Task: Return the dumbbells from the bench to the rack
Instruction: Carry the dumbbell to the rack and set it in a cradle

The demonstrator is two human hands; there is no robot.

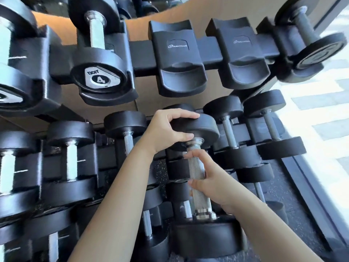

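Observation:
A black dumbbell (205, 235) with a knurled steel handle lies lengthwise over the middle tier of the rack (143, 53). My left hand (168, 127) grips its far head, fingers over the top edge and thumb below. My right hand (209, 178) holds the handle, fingers curled round it from the right. Its near head sits low in the view, between my forearms.
Two empty black cradles (179, 59) (243, 53) sit on the top tier, between a dumbbell marked 4 (98, 76) and another (321, 52) at the right end. More dumbbells fill the middle and lower tiers on both sides. Pale floor lies to the right.

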